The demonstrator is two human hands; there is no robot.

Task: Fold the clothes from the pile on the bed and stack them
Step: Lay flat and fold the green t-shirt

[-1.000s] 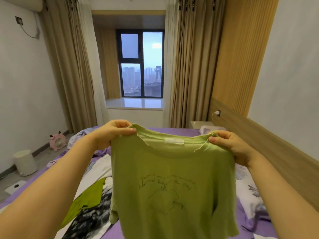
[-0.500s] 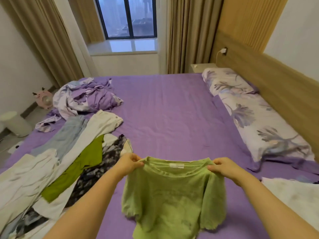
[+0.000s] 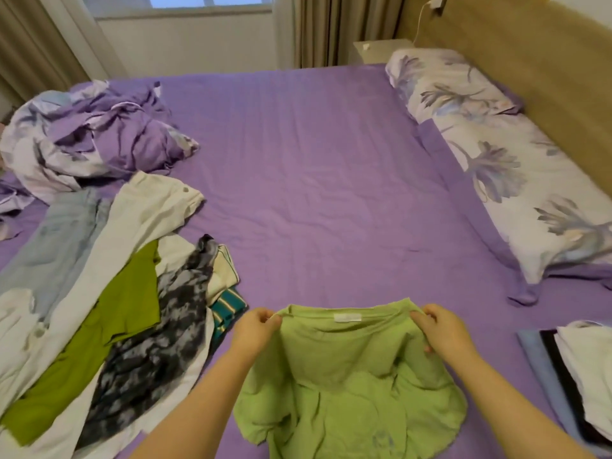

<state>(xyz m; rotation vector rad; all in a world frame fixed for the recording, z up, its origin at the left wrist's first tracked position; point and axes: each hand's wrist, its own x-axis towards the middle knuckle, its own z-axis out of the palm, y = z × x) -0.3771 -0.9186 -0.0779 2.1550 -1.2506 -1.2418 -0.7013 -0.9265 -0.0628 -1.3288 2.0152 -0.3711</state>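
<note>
The left hand (image 3: 256, 327) pinches the left shoulder of a light green T-shirt (image 3: 347, 385) right at the neckline, thumb and curled fingers closed on a small fold of cloth. The right hand (image 3: 442, 329) does the same at the right shoulder, its fingers bent over the collar edge and nipping the fabric. Neither hand is spread; both are closed tight on the shirt. Between them the neckline is stretched into a shallow curve, with a small white label (image 3: 347, 317) showing at its middle.

The shirt lies on the purple bed sheet (image 3: 314, 180) just in front of the person, its collar lifted a little by the hands and its body bunched and wrinkled below them (a faint print shows near the bottom edge, too blurred to read).

To the left lies the pile of unfolded clothes (image 3: 99, 309): white pieces, a pale blue one, a darker green one and a black-and-white mottled one, overlapping. Beyond it sits a crumpled purple and white duvet (image 3: 89, 137). At the right edge, near the right forearm, is a stack of folded clothes (image 3: 576, 376), white on top. Floral pillows (image 3: 496, 154) line the wooden headboard (image 3: 536, 61) on the right.
</note>
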